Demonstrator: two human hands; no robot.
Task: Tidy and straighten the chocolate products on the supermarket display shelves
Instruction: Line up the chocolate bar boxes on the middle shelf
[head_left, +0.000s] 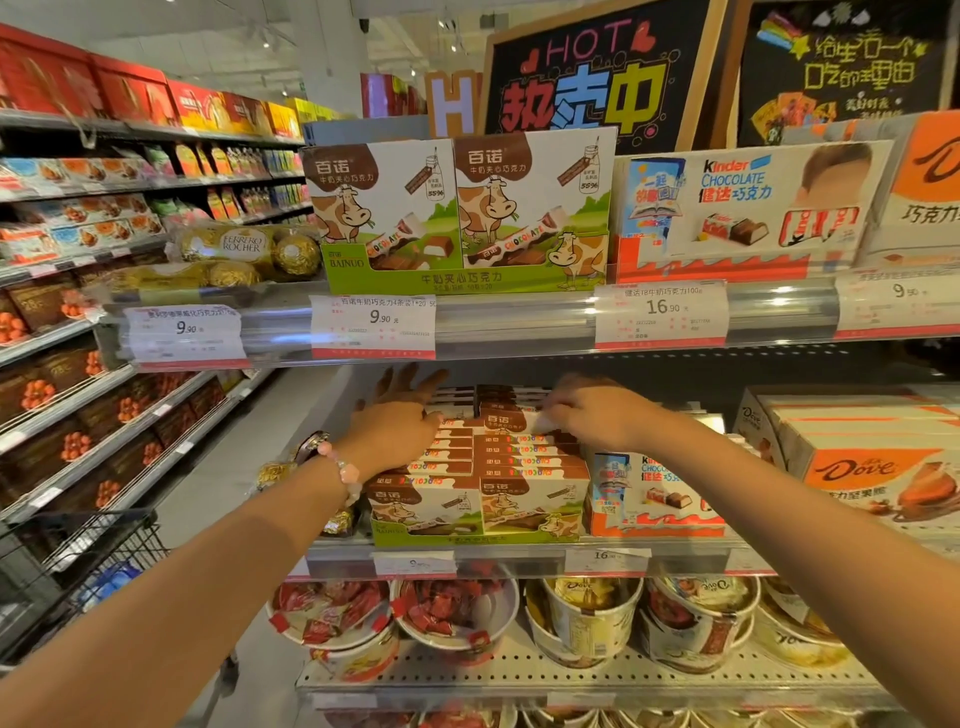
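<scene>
I see both hands on the stacked Bainuo chocolate boxes (498, 457) at the middle shelf, center. My left hand (400, 421), at 9 o'clock of the stack, lies flat with released fingers. My right hand (597, 415), at 2 o'clock, pinches one top box.

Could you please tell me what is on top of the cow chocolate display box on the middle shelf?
Stacked cow chocolate packs fill the display box. Both hands rest on them: left hand, right hand. The packs beneath the hands are covered.
</scene>
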